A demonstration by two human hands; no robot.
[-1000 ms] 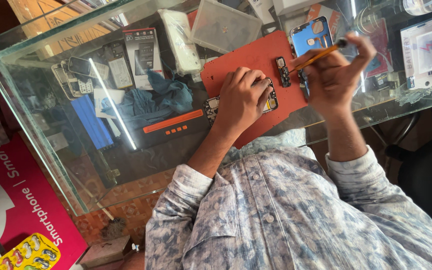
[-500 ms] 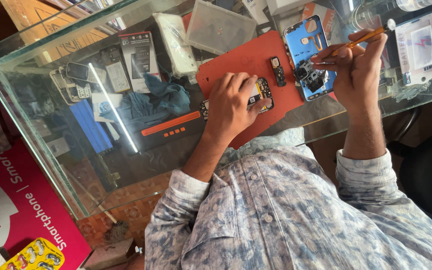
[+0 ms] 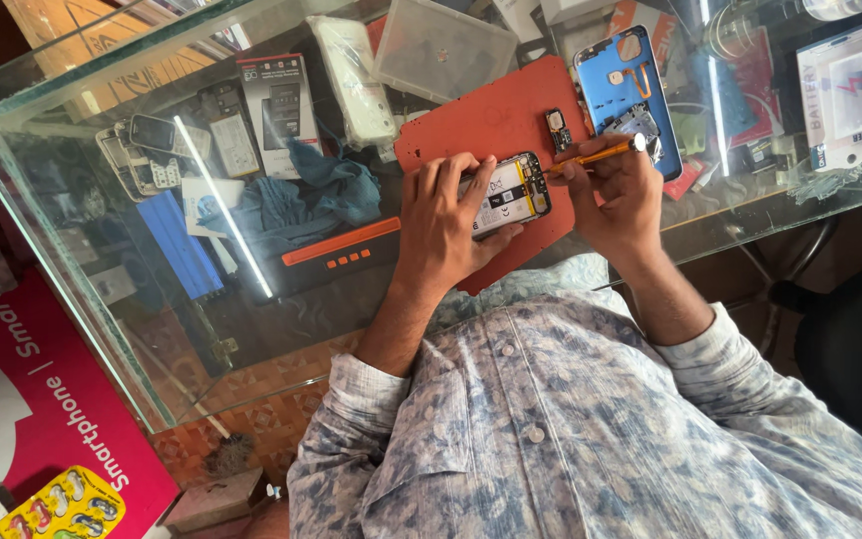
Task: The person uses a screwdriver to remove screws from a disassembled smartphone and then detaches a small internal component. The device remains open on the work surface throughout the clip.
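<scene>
Head view: glass display counter (image 3: 102, 200) bearing an orange mat (image 3: 481, 120), tiled floor (image 3: 251, 399) below.

Opened phone (image 3: 507, 195) on mat (image 3: 491, 115)

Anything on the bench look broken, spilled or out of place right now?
Nothing spilled. The opened phone under the left hand has its back off; the blue back cover and a small dark part lie separately on the orange mat.

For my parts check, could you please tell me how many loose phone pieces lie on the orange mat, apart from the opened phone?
2: a small dark part mid-mat, and a blue back cover at its far edge. Hands may hide others.
</scene>
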